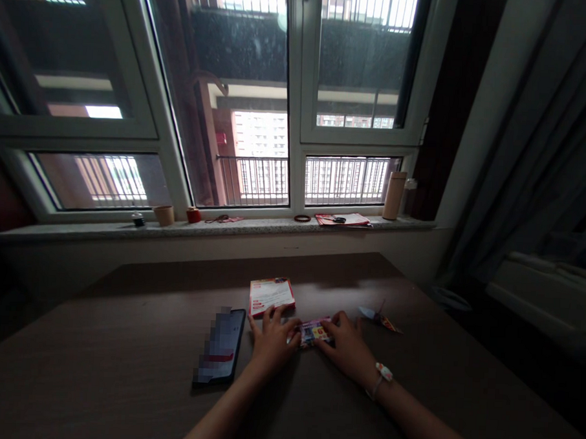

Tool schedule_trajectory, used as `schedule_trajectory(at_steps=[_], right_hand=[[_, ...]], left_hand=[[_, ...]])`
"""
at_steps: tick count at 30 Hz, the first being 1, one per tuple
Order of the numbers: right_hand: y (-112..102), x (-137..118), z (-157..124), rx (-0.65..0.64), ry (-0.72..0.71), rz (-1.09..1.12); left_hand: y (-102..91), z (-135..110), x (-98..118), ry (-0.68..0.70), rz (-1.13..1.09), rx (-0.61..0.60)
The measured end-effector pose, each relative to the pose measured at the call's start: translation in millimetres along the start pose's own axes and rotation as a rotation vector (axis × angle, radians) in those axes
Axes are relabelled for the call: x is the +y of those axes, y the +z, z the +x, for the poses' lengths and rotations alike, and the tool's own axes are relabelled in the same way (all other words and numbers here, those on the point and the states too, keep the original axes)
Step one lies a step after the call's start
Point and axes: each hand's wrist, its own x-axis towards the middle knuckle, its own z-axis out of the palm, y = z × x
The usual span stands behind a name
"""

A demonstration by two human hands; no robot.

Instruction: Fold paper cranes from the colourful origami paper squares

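Note:
My left hand [273, 340] has its thumb and fingers closed on the left end of a small, colourful printed packet [316, 332], purple with a yellow patch. At the packet's right end, my right hand [348, 343] grips it with thumb and fingers. The packet is just over the table top, and fingers cover both its ends. Behind my left hand lies a white booklet with a red border [272, 295], close to the fingertips. A dark phone [222, 348] rests left of that hand, its screen partly pixelated. A bracelet with a pale charm [383, 371] circles my right wrist.
On the brown table [147, 323], a scrap of torn wrapper [380, 319] lies right of my hands. Along the windowsill stand a tan cup [164, 215], a red spool [193, 215], papers with scissors [341, 220] and a tan bottle [395, 195].

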Motion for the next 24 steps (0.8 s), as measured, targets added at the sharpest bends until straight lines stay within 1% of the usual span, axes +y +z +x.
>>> schedule_trajectory(at_steps=[10,18,24], right_hand=[[0.7,-3.2,0.4,0.011,0.036,-0.018],[2.1,-3.0,0.9,0.027,0.024,-0.013],[3.2,-2.3,1.9,0.026,0.028,-0.013]], left_hand=[[-0.8,3.4,-2.4,-0.017,-0.026,-0.015],[-4.6,5.1,-1.7,-0.029,-0.026,-0.03],[-1.6,7.0,-3.4,-0.034,-0.043,0.011]])
